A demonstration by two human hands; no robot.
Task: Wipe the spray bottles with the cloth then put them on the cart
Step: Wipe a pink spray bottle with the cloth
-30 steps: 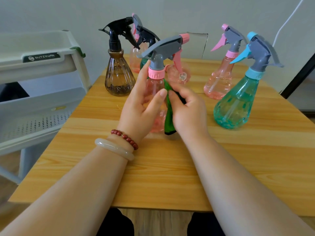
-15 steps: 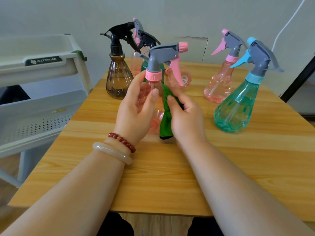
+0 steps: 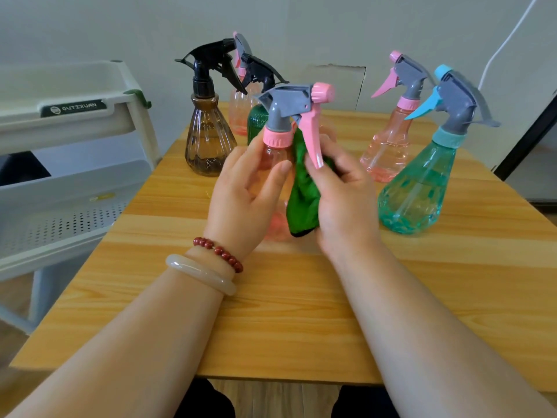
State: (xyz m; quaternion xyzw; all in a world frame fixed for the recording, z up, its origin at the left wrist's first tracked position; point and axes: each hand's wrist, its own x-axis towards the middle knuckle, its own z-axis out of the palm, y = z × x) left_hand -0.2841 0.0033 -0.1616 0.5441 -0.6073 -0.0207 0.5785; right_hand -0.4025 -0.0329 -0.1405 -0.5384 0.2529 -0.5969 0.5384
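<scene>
Six plastic trigger spray bottles are in view: three clear pink ones, namely the held pink bottle (image 3: 278, 138), one at the back (image 3: 239, 113) and one at right (image 3: 388, 146), plus one ribbed brown bottle (image 3: 209, 140), one green bottle (image 3: 257, 122) and one teal bottle (image 3: 419, 188). There is one green cloth (image 3: 303, 197) and one white cart (image 3: 75, 188) left of the wooden table (image 3: 286, 321). The left hand (image 3: 244, 203) curls round the held bottle's body, above the table. The right hand (image 3: 343, 200) grips the cloth against its side.
</scene>
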